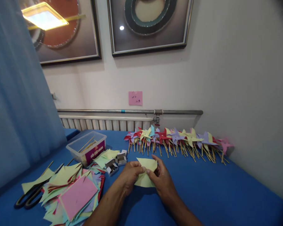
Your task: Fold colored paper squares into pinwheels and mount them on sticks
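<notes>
- The left hand (129,176) and right hand (161,179) meet over the blue table (202,188), both pinching one yellow-green paper (145,172).
- Left fingers are curled narrow, the thumb and fingertips (141,170) pressed on the paper's left edge near its middle.
- Right fingers are likewise closed on the paper, the thumb on its lower right part, the other fingers behind its upper right corner.
- The paper stands tilted between the two hands, its top corner poking up above the fingers, its lower part touching or just over the table; which, I cannot tell.
- Just beyond the fingertips, well apart, a long row of pinwheels (176,139) on sticks lies along the wall.
- Just left of the left fingers sit two small open boxes (115,163); what is in them is too small to tell.
- Farther left a clear tub (87,147) holds thin sticks.
- Left of the left wrist a loose pile of coloured sheets (73,191) spreads out, a pink one on top.
- Scissors (29,196) lie at the pile's far left edge.
</notes>
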`<state>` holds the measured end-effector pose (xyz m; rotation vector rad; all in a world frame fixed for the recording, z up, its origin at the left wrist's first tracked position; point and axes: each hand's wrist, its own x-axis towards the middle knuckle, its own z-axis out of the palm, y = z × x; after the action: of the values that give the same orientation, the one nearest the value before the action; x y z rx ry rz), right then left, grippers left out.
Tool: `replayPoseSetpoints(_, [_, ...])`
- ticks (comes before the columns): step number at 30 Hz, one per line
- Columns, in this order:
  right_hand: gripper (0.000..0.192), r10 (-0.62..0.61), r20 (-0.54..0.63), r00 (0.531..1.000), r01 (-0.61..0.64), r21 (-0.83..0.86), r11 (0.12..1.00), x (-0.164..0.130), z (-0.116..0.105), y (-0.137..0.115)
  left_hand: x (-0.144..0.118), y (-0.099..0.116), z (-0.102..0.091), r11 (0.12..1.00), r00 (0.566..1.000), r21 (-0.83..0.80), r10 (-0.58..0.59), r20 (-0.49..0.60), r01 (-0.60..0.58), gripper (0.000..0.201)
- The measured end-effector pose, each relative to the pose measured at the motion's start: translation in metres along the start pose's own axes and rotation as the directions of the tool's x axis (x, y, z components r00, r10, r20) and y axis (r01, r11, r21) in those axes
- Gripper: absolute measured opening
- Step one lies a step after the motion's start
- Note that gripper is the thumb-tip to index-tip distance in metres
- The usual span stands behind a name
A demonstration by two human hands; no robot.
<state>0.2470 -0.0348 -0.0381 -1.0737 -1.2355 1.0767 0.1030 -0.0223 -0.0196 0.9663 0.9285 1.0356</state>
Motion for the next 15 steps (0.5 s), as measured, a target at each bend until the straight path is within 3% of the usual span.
replayPoseSetpoints(6, [0.073,-0.023,-0.021,1.0,0.022,-0.036,0.999,0.0013,-0.0021,0.0025,-0.0056,0.0057,0.0018,1.0,1.0,-0.028,0.007,0.012,-0.006,0.042])
replayPoseSetpoints(11, [0.071,-0.02,-0.041,0.999,0.017,-0.061,0.998,0.0018,-0.0026,0.0008,-0.0026,0.0043,0.0027,0.991,0.997,0.119,0.059,-0.047,-0.053,0.032])
replayPoseSetpoints(15, [0.073,0.005,-0.007,1.0,-0.005,-0.049,0.999,0.0002,-0.0023,-0.002,0.0018,0.0005,0.0017,0.994,0.994,0.096,0.058,-0.093,-0.049,0.023])
